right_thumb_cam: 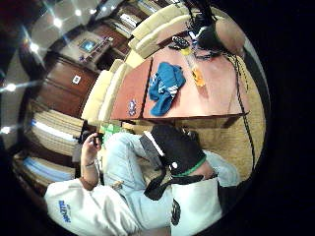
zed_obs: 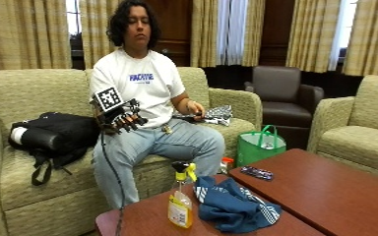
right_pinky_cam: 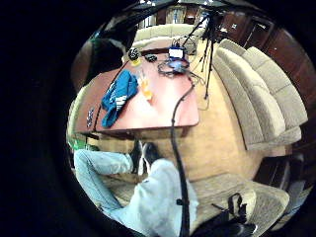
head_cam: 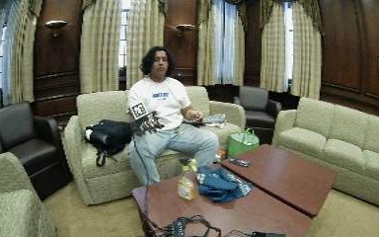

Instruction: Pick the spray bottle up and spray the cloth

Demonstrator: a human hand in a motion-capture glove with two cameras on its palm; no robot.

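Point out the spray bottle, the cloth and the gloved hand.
spray bottle (zed_obs: 180, 209): outside view, on its label.
cloth (zed_obs: 232, 209): outside view, middle of the blue heap.
gloved right hand (zed_obs: 123, 119): outside view, on the fingers.

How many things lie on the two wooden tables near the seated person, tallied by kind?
Clear plastic spray bottle of orange liquid: 1
Crumpled blue cloth with white stripes: 1
Small dark remote-like device: 1
Tangle of black cables and electronics: 1 cluster
Total: 4
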